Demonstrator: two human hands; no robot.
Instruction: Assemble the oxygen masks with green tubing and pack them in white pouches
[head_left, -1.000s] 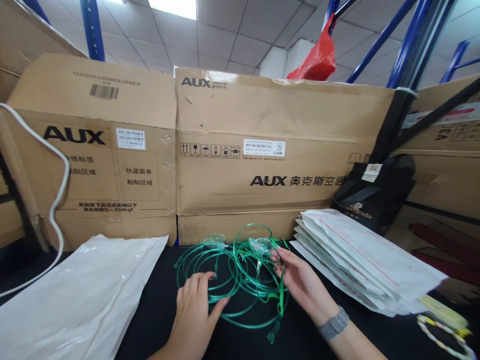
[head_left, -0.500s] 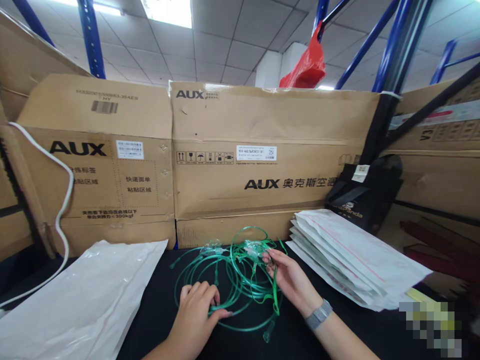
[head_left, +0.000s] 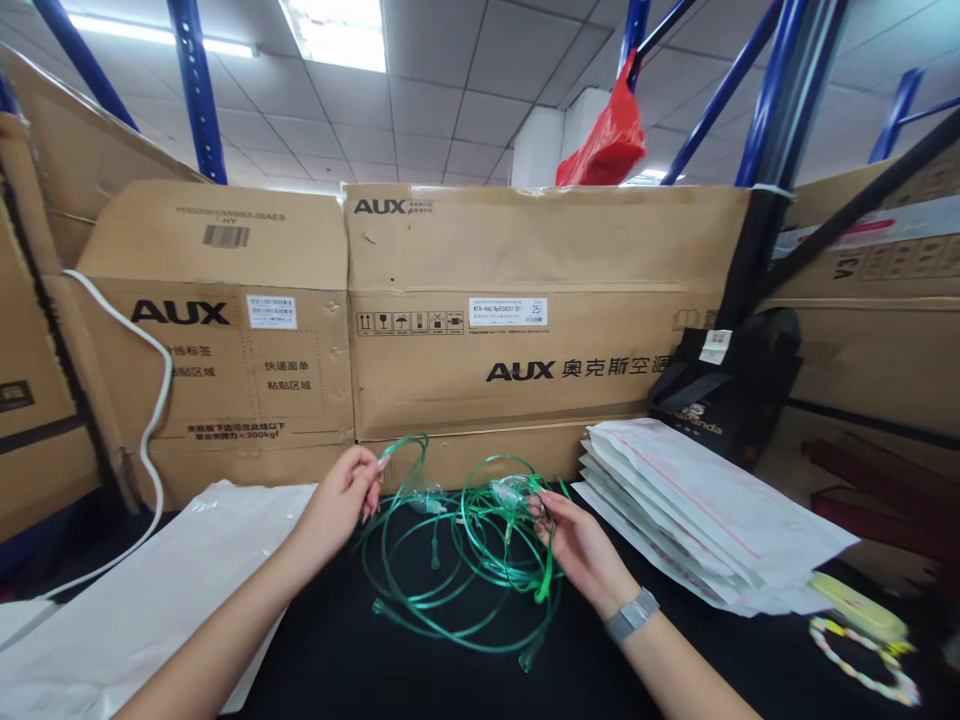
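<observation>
Separating green tubing [head_left: 487, 570] appears to be the step in hand. Tubing lies looped on the counter [head_left: 330, 650], in front of the large carton [head_left: 450, 400]. Left hand [head_left: 346, 495]: fingers pinching a raised length before the carton's lower left edge. Right hand [head_left: 581, 540]: fingers grasping a clear mask [head_left: 517, 492] before the carton's lower middle. Next move likely calls for steadying the mask while easing loops free. Versus half a second ago: left hand higher, nearer the carton's left edge; right little changed.
</observation>
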